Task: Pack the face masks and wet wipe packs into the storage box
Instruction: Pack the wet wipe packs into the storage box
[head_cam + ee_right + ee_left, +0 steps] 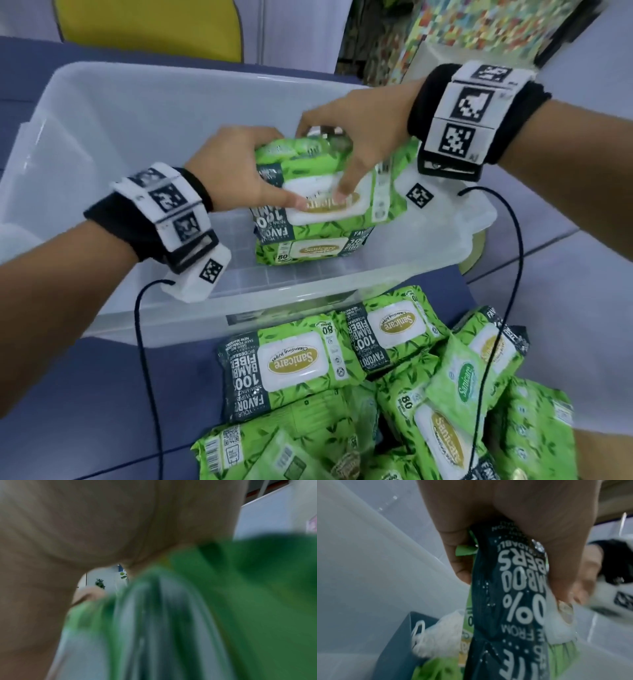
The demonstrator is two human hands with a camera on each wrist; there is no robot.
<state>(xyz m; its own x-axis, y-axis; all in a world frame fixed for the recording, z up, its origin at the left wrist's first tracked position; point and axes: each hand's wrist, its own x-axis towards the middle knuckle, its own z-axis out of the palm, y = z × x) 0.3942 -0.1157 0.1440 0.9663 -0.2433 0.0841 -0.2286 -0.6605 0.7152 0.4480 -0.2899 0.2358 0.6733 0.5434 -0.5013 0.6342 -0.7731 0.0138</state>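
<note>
Both hands hold one green wipe pack [318, 192] over the clear storage box [102, 113] — the left hand [236, 171] grips its dark-printed end, the right hand [356, 137] curls over the far edge, thumb on the white lid. The pack's long axis runs left to right, directly above another pack [308, 251] already on the box floor. It likely only needs lowering straight down (more packs [291, 363] wait on the table, near the box).

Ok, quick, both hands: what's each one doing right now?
Left hand: grips the left end of the top wipe pack inside the storage box.
Right hand: grips the same pack from above.
</note>
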